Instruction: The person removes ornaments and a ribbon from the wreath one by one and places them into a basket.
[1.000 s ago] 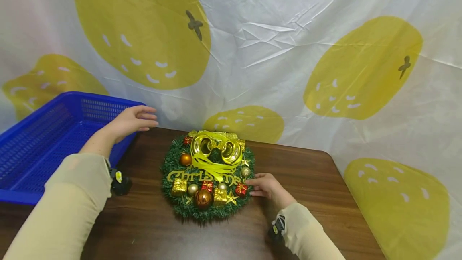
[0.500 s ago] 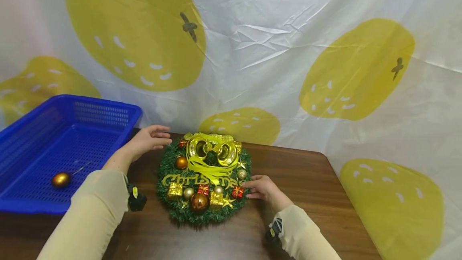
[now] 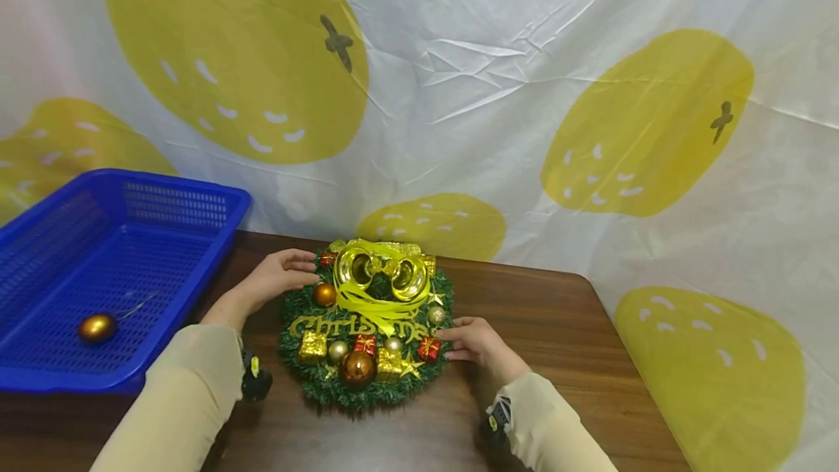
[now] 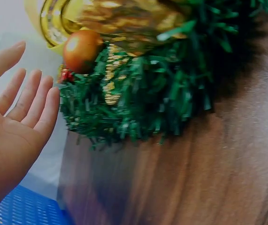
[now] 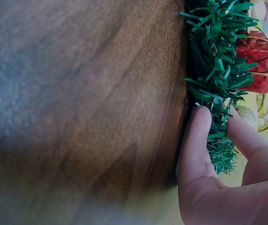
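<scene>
A green Christmas wreath (image 3: 426, 379) lies on the brown table, trimmed with gold bells, yellow ribbon, small gift boxes, baubles and gold "Christmas" lettering. My left hand (image 3: 278, 277) is at its upper left edge, fingers extended beside an orange bauble (image 3: 324, 295). In the left wrist view that hand (image 4: 19, 119) is spread, with nothing in the palm. On the right side, my right hand (image 3: 481, 343) pinches the wreath's rim near a red gift box (image 3: 429, 348). The right wrist view has its thumb and fingers (image 5: 198, 136) on either side of the green tinsel.
To the left stands a blue plastic basket (image 3: 239, 202) with a gold-brown bauble (image 3: 98, 328) on a thin stem inside. A white curtain (image 3: 459, 130) with yellow fruit prints hangs behind the table (image 3: 544, 312).
My left hand has moved right and down from the basket's edge to the wreath, uncovering the bauble in the basket. The right hand has stayed at the wreath's right rim.
</scene>
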Tool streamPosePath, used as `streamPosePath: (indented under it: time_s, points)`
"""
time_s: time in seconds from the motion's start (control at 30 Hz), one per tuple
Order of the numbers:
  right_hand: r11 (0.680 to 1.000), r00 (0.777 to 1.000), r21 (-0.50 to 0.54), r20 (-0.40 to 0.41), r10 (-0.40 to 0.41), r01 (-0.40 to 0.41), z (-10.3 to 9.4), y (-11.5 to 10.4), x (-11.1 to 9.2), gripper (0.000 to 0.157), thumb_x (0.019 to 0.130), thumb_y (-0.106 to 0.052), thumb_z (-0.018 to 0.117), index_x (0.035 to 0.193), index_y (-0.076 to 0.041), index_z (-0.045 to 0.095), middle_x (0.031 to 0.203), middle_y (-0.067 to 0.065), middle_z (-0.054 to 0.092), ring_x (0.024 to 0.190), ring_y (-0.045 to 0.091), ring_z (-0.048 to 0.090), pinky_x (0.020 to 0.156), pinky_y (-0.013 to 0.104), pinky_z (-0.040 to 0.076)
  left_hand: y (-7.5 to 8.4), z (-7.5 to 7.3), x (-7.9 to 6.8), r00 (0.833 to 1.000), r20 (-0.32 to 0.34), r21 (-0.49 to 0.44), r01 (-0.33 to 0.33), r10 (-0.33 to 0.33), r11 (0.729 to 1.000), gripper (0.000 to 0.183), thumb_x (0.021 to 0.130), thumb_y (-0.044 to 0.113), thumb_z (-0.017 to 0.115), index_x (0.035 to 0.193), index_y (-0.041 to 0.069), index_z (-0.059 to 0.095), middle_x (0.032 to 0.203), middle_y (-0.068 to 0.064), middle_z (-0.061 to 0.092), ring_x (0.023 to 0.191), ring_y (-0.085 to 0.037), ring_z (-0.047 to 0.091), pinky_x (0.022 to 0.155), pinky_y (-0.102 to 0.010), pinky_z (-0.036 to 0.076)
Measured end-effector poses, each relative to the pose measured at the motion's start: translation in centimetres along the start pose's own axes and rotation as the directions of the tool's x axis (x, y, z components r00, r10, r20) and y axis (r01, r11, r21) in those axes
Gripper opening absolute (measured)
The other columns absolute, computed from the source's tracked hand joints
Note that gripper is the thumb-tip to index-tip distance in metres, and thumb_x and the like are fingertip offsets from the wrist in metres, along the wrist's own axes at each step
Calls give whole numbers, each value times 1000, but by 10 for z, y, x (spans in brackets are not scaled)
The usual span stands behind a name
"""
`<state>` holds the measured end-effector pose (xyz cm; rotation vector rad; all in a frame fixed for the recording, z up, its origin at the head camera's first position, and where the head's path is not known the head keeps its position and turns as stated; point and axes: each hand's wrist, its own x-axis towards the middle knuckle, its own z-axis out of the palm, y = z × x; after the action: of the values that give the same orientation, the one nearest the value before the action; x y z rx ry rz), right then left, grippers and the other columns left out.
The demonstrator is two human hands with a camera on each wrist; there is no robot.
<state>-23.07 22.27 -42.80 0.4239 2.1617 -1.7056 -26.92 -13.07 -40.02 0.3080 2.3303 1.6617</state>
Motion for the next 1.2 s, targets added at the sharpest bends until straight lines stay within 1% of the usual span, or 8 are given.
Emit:
streamPosePath:
  time_s: [0.1, 0.23, 0.4, 0.57, 0.67, 0.8, 1.2]
  points:
    - [1000, 1000, 0, 2, -1, 1, 0, 0, 0, 64, 83, 0, 66, 135, 15, 32, 93, 16, 51, 71, 19, 56, 59, 25, 56, -4, 4, 0, 1000, 10, 9, 9, -9, 1000, 57, 93, 19, 57, 140, -2, 35, 139, -27, 42, 125, -40, 44, 102, -51, 40]
    - [1000, 1000, 2, -4, 2, -2, -1, 1, 1, 63, 83, -1, 66, 134, 15, 33, 92, 16, 51, 70, 19, 57, 59, 25, 56, -7, 11, 1, 1000, 17, 30, 9, -9, 1000, 54, 92, 19, 58, 139, -2, 38, 138, -26, 44, 125, -41, 43, 102, -53, 38]
    - [1000, 1000, 5, -11, 5, -5, -1, 1, 2, 63, 83, -1, 66, 134, 15, 33, 89, 14, 48, 66, 18, 56, 58, 24, 56, -9, 21, 4, 1000, 15, 106, -24, 22, 994, 50, 91, 15, 61, 133, -6, 44, 132, -28, 47, 119, -40, 48, 97, -49, 44]
    - [1000, 1000, 12, -7, 5, -5, -1, 1, 4, 63, 83, 0, 66, 134, 15, 33, 83, 10, 46, 63, 16, 53, 58, 24, 56, -13, 27, 6, 1000, 19, 161, -9, 6, 987, 48, 88, 10, 64, 130, -5, 47, 125, -26, 52, 113, -37, 51, 89, -43, 49]
    - [1000, 1000, 15, -6, 7, -7, 0, 2, 4, 62, 83, 0, 66, 134, 15, 34, 80, 9, 47, 62, 15, 53, 57, 23, 56, -17, 28, 8, 1000, 14, 180, 6, -9, 984, 48, 86, 8, 65, 129, -4, 49, 122, -25, 53, 110, -36, 53, 85, -40, 51]
    - [1000, 1000, 17, -1, 4, -4, 0, 1, 4, 61, 83, 0, 65, 134, 15, 34, 80, 8, 48, 61, 15, 53, 56, 23, 55, -19, 28, 9, 1000, 2, 191, 13, -14, 981, 47, 85, 7, 66, 128, -3, 51, 120, -25, 55, 109, -35, 54, 83, -39, 52]
    - [1000, 1000, 17, -1, 4, -4, -1, 2, 4, 61, 83, 0, 65, 134, 14, 35, 93, 14, 53, 70, 17, 57, 58, 24, 56, -11, 20, 5, 1000, 6, 194, -30, 29, 981, 49, 85, 10, 66, 129, -5, 51, 122, -26, 55, 106, -34, 56, 82, -39, 52]
